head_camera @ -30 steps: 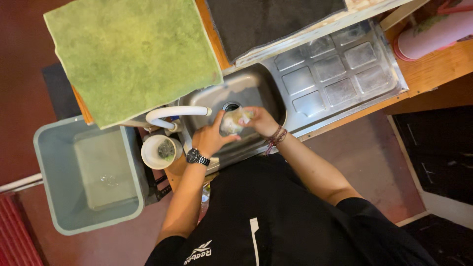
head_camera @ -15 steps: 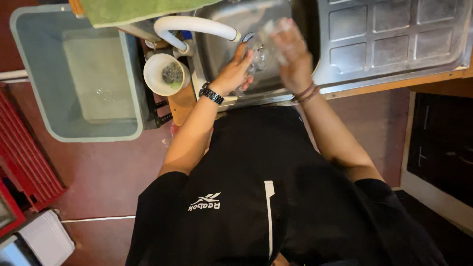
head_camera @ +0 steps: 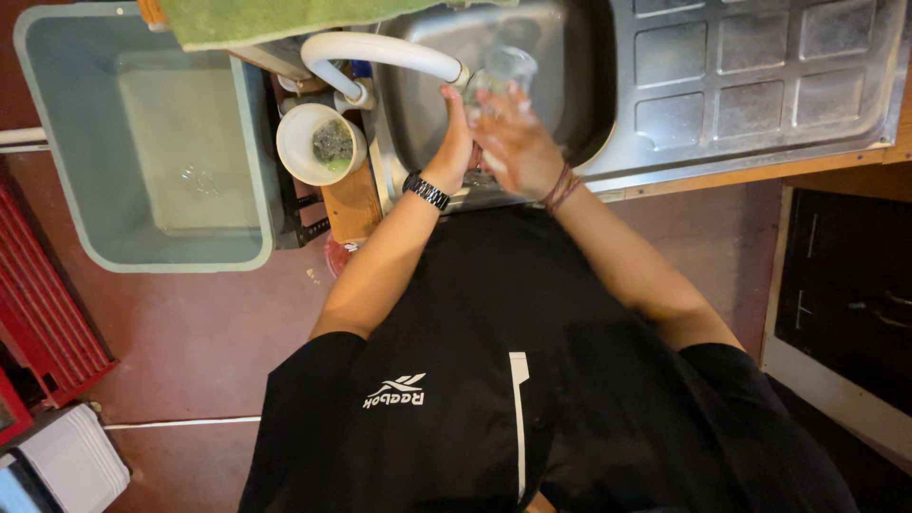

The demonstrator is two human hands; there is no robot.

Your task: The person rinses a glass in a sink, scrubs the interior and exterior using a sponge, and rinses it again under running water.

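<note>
While both hands (head_camera: 494, 142) clasp it, glass (head_camera: 506, 68) sits between.

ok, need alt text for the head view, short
Seen from above, a person in a black shirt holds a clear glass in both hands, left hand and right hand, under a white tap over a steel sink. Left of the sink are a white cup and a grey tub; a green cloth lies above.
</note>
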